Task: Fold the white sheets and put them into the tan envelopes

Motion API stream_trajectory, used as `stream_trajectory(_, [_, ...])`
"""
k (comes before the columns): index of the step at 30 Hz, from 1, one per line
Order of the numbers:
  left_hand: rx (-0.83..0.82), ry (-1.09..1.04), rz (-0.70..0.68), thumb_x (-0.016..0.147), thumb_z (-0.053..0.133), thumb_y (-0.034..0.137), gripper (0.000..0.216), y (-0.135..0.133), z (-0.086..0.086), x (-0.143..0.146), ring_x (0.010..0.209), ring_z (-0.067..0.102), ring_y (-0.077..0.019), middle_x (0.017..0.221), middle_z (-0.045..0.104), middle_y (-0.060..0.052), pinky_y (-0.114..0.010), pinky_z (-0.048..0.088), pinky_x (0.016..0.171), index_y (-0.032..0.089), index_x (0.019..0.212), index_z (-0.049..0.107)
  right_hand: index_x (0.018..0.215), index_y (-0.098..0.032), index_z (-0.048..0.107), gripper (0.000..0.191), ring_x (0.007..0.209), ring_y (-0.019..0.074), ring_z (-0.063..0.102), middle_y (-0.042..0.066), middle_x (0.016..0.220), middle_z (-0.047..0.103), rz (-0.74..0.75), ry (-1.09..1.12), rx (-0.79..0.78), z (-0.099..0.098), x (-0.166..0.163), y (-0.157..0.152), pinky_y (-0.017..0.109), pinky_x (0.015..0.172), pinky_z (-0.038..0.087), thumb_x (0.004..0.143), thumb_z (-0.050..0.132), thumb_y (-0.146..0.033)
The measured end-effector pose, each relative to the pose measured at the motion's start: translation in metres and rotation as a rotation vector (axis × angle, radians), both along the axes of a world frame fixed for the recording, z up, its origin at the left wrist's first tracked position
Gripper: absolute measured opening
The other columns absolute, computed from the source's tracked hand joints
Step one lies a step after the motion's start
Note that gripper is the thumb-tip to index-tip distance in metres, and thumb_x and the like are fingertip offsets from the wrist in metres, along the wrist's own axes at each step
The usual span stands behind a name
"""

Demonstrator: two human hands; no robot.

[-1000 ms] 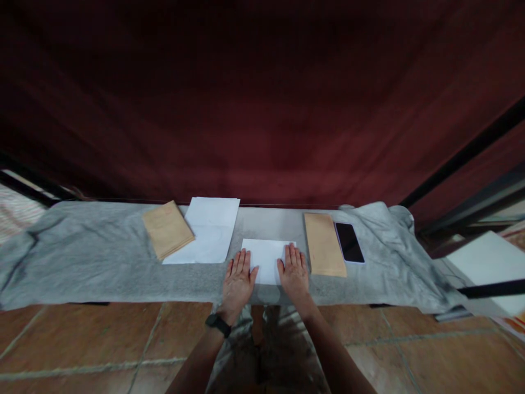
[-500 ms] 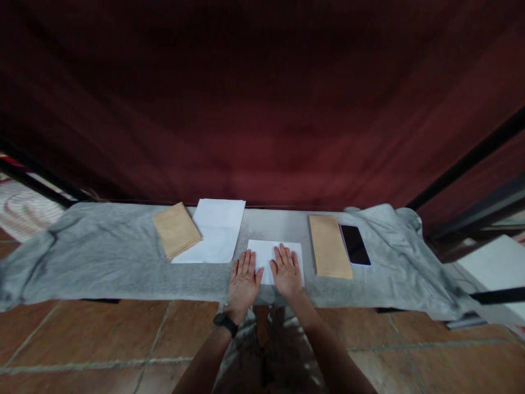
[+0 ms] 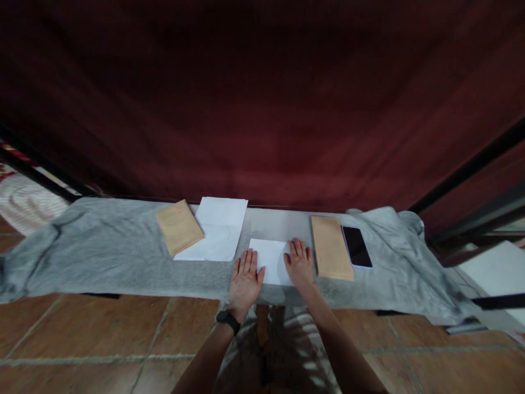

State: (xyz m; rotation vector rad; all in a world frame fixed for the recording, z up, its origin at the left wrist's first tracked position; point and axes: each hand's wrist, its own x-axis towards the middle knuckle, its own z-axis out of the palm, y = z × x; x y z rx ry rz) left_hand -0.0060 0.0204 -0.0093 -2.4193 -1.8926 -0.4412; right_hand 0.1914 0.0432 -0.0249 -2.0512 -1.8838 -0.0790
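A small white sheet of paper (image 3: 272,261), which looks folded, lies flat on the grey cloth in front of me. My left hand (image 3: 245,278) rests palm down over its left edge, fingers stretched out. Across its right edge lies my right hand (image 3: 299,264), also flat with the fingers extended. Just right of that hand is a long brown envelope-like packet (image 3: 332,247). To the left, larger white sheets (image 3: 221,230) with a crease sit partly under a stack of brown envelopes (image 3: 179,226).
A phone (image 3: 357,247) with a dark screen lies right of the brown packet. Grey cloth (image 3: 110,246) covers the narrow table, rumpled at both ends. A dark red curtain (image 3: 262,137) hangs behind it. White furniture (image 3: 498,268) stands at the far right.
My right hand has slid to the right across the small white sheet to its right edge, baring more of the paper. My left hand stays at the left edge.
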Motion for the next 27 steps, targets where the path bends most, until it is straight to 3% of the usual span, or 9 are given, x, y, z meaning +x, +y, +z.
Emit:
stream_trajectory(9, [0.007,0.017,-0.015,0.1,0.035,0.042,0.059,0.0,-0.002,-0.001,0.147,0.033,-0.0259,0.157,0.037,-0.011,-0.048,0.026,0.121,0.013,0.151,0.039,0.129,-0.019,0.06,0.036,0.113,0.0284,0.056,0.014,0.125,0.063,-0.025,-0.02,-0.132,0.027,0.01,0.029,0.052,0.109,0.028,0.096,0.047,-0.026])
stream_trajectory(14, [0.004,0.016,-0.011,0.1,0.034,0.042,0.059,0.0,0.0,0.0,0.147,0.033,-0.0257,0.157,0.038,-0.011,-0.047,0.026,0.121,0.012,0.151,0.039,0.122,-0.019,0.062,0.031,0.112,0.0285,0.056,0.014,0.122,0.064,-0.012,-0.005,-0.217,0.037,0.016,0.039,0.048,0.1,0.036,0.095,0.048,-0.025])
stream_trajectory(20, [0.013,0.0,-0.021,0.1,0.036,0.041,0.057,0.0,-0.002,-0.002,0.147,0.034,-0.0266,0.156,0.039,-0.011,-0.047,0.026,0.121,0.013,0.15,0.041,0.121,-0.014,0.062,0.034,0.116,0.031,0.054,0.018,0.122,0.063,-0.023,0.153,-0.261,0.043,0.02,0.045,0.043,0.095,0.04,0.089,0.055,-0.025])
stream_trajectory(23, [0.024,-0.015,-0.021,0.099,0.038,0.04,0.056,0.0,-0.002,-0.003,0.146,0.035,-0.0267,0.155,0.041,-0.01,-0.048,0.028,0.12,0.015,0.15,0.042,0.108,-0.013,0.067,0.025,0.114,0.0293,0.055,0.017,0.115,0.066,-0.009,0.252,-0.261,0.043,0.024,0.044,0.04,0.096,0.041,0.087,0.056,-0.024])
stream_trajectory(27, [0.035,-0.041,-0.016,0.099,0.04,0.038,0.057,-0.002,0.0,-0.002,0.145,0.036,-0.0278,0.155,0.042,-0.013,-0.048,0.029,0.12,0.013,0.149,0.042,0.085,-0.02,0.069,0.011,0.113,0.0231,0.057,0.008,0.095,0.07,0.046,0.468,-0.253,0.04,0.031,0.037,0.033,0.099,0.041,0.081,0.059,-0.018])
